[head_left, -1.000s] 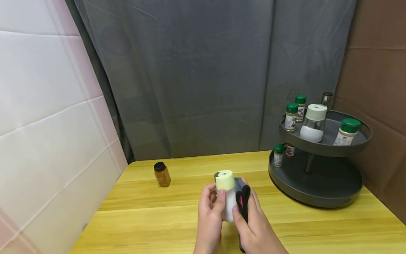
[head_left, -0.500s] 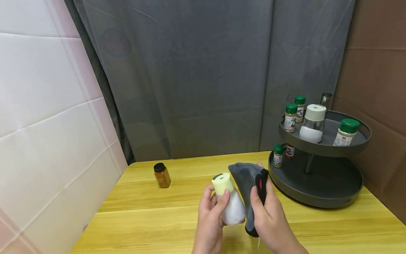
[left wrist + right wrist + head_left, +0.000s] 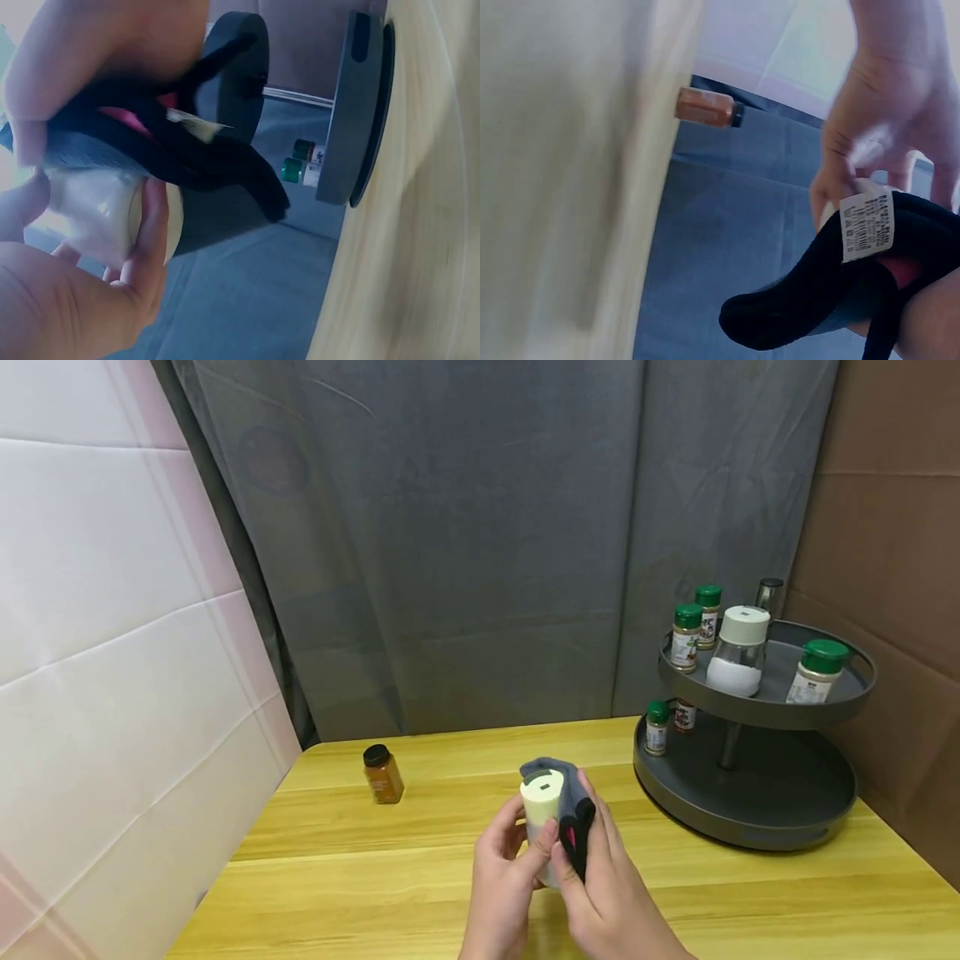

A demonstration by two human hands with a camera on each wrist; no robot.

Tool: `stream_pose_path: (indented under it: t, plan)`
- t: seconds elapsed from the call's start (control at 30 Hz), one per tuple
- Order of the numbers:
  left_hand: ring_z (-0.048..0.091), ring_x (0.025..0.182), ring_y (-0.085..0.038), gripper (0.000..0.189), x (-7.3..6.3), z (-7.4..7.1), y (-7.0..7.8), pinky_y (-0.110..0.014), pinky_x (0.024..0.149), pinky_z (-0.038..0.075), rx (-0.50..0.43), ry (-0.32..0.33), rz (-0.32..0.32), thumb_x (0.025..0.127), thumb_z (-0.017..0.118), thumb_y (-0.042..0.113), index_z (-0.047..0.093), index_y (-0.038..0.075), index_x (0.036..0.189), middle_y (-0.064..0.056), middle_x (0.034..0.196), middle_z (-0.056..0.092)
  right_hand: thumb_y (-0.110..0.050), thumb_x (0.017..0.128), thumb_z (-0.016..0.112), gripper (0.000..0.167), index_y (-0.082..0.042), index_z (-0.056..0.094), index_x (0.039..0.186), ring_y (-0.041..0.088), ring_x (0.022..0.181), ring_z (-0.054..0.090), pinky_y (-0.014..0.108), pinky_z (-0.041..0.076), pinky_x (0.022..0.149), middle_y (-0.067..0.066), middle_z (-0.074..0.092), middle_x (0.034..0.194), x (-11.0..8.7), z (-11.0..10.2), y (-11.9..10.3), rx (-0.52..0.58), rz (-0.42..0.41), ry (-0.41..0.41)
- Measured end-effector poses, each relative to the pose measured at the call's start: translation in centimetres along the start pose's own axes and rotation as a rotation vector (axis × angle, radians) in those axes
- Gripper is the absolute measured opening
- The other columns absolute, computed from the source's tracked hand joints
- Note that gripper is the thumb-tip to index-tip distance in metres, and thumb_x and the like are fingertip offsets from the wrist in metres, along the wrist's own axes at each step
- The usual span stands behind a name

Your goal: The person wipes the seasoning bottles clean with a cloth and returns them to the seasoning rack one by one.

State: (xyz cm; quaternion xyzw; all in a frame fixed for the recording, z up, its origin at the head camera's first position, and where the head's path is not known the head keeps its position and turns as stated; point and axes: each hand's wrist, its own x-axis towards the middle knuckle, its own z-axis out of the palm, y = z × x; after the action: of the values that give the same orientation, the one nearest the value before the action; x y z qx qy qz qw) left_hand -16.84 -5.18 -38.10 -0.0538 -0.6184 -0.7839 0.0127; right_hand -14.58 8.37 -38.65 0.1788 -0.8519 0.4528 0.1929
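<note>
Head view bright; wrist views bluish, hazy, perhaps motion-blurred; soft shadows streak the table (image 3: 420,187).

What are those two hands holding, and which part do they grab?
The left hand holds a pale-lidded bottle by its body; the right hand grips a gray cloth by its folded black edge.

Jar (image 3: 385,781) left, rack (image 3: 757,715) right, bottle (image 3: 542,792) between

Pale yellow lid (image 3: 542,797), black-edged grey cloth (image 3: 573,792), yellow woodgrain table (image 3: 337,877)
</note>
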Motion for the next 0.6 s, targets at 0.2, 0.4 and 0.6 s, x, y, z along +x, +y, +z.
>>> stream_pose_path:
  t: [0.2, 0.4, 0.6]
  plan:
    - [0.064, 0.108, -0.020, 0.052, 0.2, -0.3, 0.2, -0.034, 0.072, 0.061, 0.001, 0.077, 0.010, 0.097, 0.079, 0.027, 0.065, 0.015, 0.146, -0.008, 0.127, 0.068, -0.032, 0.113, 0.051, 0.074, -0.012, 0.010, 0.171, 0.036, 0.153, 0.044, 0.062, 0.043, 0.116, 0.015, 0.025, 0.175, -0.1, 0.6, 0.1, 0.007, 0.027, -0.042]
    - [0.058, 0.108, -0.019, 0.054, 0.0, -0.1, 0.1, -0.034, 0.068, 0.061, 0.020, 0.063, -0.011, 0.096, 0.079, 0.018, 0.060, 0.013, 0.147, -0.008, 0.130, 0.058, -0.044, 0.114, 0.044, 0.073, -0.025, 0.003, 0.172, 0.031, 0.158, 0.039, 0.061, 0.038, 0.120, 0.004, 0.018, 0.178, 0.8, 0.4, -0.8, 0.113, 0.104, -0.023]
    - [0.060, 0.109, -0.021, 0.049, 0.0, -0.3, 0.6, -0.032, 0.067, 0.061, 0.012, 0.100, 0.028, 0.097, 0.079, 0.022, 0.059, 0.013, 0.141, -0.010, 0.126, 0.058, -0.031, 0.113, 0.051, 0.073, -0.013, 0.011, 0.171, 0.032, 0.151, 0.047, 0.059, 0.048, 0.113, 0.013, 0.027, 0.174, 0.1, 1.5, -0.6, -0.025, 0.029, 0.006]
